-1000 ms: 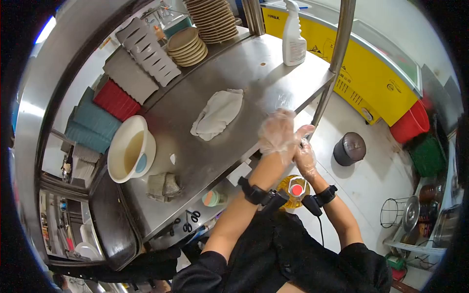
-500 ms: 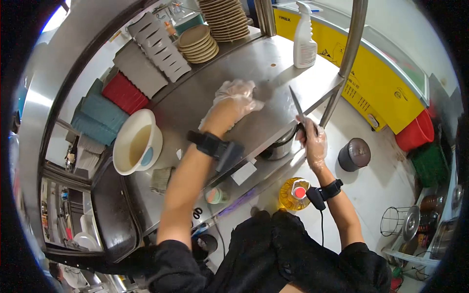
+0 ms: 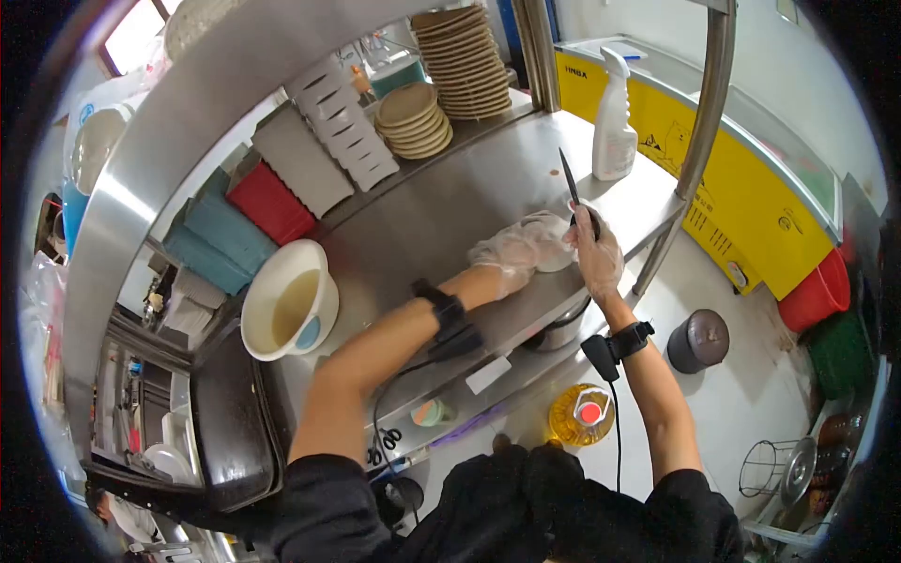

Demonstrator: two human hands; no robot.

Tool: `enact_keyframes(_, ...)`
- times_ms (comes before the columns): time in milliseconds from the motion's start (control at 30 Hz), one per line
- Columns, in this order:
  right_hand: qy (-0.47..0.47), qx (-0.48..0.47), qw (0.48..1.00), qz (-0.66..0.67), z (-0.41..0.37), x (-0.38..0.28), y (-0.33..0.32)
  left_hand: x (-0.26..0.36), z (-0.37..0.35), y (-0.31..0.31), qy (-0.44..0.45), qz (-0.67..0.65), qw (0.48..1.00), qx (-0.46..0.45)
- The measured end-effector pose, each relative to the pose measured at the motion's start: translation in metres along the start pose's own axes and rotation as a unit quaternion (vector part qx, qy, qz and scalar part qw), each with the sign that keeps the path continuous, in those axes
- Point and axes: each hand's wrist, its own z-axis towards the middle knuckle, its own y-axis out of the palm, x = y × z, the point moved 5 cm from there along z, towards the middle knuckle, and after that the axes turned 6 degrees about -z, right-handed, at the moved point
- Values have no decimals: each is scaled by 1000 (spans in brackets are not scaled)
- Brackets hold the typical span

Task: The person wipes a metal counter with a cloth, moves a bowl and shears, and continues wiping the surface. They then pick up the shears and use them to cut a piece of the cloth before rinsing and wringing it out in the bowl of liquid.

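Observation:
My right hand [image 3: 599, 253], in a clear plastic glove, is closed around the handle of a knife [image 3: 569, 176]. The dark, narrow blade points up and away from me, over the steel counter [image 3: 450, 178]. Just left of it, my left hand [image 3: 526, 249] wears a loose, crinkled plastic glove and lies low over the counter near its front edge. Its fingertips reach close to the right hand, and the bunched plastic hides how they are bent. A black strap with a small device sits on each wrist.
A white spray bottle [image 3: 616, 117] stands at the counter's far right. Stacked plates [image 3: 410, 120] line the back, with red [image 3: 270, 200] and blue trays beside them. On the left is a white basin [image 3: 324, 310] of cloudy liquid. An oil jug [image 3: 574, 427] stands on the floor.
My left hand has slid right across the counter to beside my right hand. The knife stays in my right hand, its blade now more upright. The view has shifted.

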Motion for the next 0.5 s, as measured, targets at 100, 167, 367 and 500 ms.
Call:
enact_keyframes(100, 2, 5, 999, -47, 12, 14, 2, -58, 66, 43, -40, 119, 991, -48)
enact_keyframes(167, -32, -1, 998, -58, 16, 22, 6, -82, 93, 37, -49, 176, 981, -71)
enact_keyframes(367, -112, 37, 988, -95, 11, 17, 6, -144, 149, 14, -61, 10, 994, 93)
enact_keyframes(500, -65, 68, 987, -132, 9, 17, 6, -181, 199, 19, -121, 72, 990, -3)
